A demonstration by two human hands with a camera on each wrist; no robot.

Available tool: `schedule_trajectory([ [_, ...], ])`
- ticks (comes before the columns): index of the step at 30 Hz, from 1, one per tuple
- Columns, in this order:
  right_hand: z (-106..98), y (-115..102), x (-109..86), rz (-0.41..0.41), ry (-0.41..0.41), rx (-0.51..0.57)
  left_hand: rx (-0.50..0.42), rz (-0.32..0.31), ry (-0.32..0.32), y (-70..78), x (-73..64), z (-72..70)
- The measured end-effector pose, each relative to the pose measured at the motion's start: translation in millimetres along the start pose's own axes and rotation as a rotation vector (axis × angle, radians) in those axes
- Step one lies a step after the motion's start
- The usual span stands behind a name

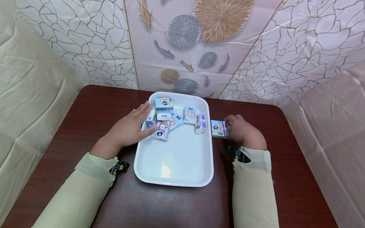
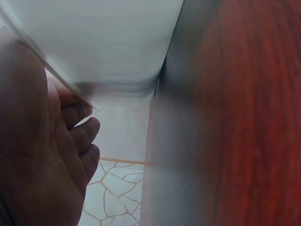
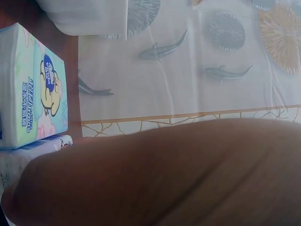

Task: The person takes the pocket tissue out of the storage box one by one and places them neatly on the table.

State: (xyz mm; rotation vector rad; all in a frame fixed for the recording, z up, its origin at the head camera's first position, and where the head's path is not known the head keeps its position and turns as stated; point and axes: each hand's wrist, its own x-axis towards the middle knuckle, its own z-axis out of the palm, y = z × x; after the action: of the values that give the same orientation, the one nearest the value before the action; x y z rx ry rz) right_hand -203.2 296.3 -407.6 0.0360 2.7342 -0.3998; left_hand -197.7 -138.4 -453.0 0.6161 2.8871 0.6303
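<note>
In the head view my left hand (image 1: pixel 125 128) rests on the left rim of a white tray (image 1: pixel 174 163), its thumb reaching inside beside a purple tissue pack (image 1: pixel 162 129). The left wrist view shows this hand (image 2: pixel 56 136) at the tray's outer side, other fingers relaxed below the rim. My right hand (image 1: pixel 242 131) is right of the tray and grips a small purple tissue pack (image 1: pixel 227 126), mostly hidden by the fingers. Against that pack lies a blue tissue pack (image 1: pixel 217 128) with a yellow cartoon figure, large in the right wrist view above the hand (image 3: pixel 155 174).
Several more small packs, such as a blue one (image 1: pixel 163 103) and a white-sided one (image 1: pixel 201 123), lie in the tray's far half. The dark red table (image 1: pixel 114 196) ends at a patterned curtain (image 1: pixel 171 63) behind; pale cloth hangs at both sides.
</note>
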Motion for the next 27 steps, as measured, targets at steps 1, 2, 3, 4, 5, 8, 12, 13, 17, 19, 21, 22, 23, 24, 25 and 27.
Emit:
schedule_trajectory([
  [1, -0.1, -0.1, 0.0, 0.003, -0.001, 0.001, 0.0, 0.0, 0.0, 0.2, 0.0, -0.2],
  [2, -0.3, 0.1, 0.1, 0.004, -0.003, 0.001, -0.001, 0.0, 0.001, 0.3, 0.0, -0.3],
  [3, -0.3, 0.0, 0.1, 0.005, -0.004, 0.0, -0.001, 0.0, 0.002, 0.4, 0.0, -0.2],
  [4, -0.3, 0.0, 0.1, 0.006, -0.006, 0.001, -0.002, 0.0, 0.003, 0.4, 0.1, -0.2],
  [5, -0.3, 0.0, 0.2, 0.005, -0.007, -0.001, 0.0, 0.0, 0.003, 0.1, 0.2, 0.0],
  [8, -0.4, -0.3, -0.1, 0.001, -0.01, -0.001, 0.001, 0.003, 0.007, -0.8, 0.6, 0.6],
  [12, -0.7, -1.0, -1.3, -0.001, -0.013, 0.009, 0.001, 0.005, 0.009, -1.8, 0.8, 1.0],
  [13, -0.7, -0.7, -1.3, -0.002, -0.015, 0.011, 0.0, 0.004, 0.009, -1.8, 0.8, 1.2],
  [17, -1.4, -1.0, -2.8, 0.002, -0.021, 0.016, -0.001, 0.002, 0.008, -1.9, 1.0, 2.1],
  [19, -2.4, -1.7, -4.1, 0.003, -0.023, 0.016, -0.001, 0.0, 0.007, -1.7, 1.0, 2.4],
  [21, -3.6, -2.5, -5.8, 0.004, -0.021, 0.017, -0.001, -0.002, 0.008, -1.4, 0.9, 2.4],
  [22, -4.3, -2.8, -6.5, 0.004, -0.017, 0.016, 0.0, -0.003, 0.009, -1.3, 0.8, 2.5],
  [23, -5.1, -2.9, -7.3, 0.004, -0.011, 0.013, 0.001, -0.003, 0.009, -1.5, 0.7, 2.5],
  [24, -5.8, -3.3, -8.0, 0.001, -0.005, 0.013, 0.002, -0.004, 0.01, -1.4, 0.6, 2.4],
  [25, -6.7, -3.8, -9.0, -0.001, 0.004, 0.012, 0.003, -0.005, 0.011, -1.4, 0.5, 2.3],
  [27, -8.6, -4.8, -10.9, -0.006, 0.02, 0.017, 0.005, -0.005, 0.012, -1.3, 0.4, 2.2],
])
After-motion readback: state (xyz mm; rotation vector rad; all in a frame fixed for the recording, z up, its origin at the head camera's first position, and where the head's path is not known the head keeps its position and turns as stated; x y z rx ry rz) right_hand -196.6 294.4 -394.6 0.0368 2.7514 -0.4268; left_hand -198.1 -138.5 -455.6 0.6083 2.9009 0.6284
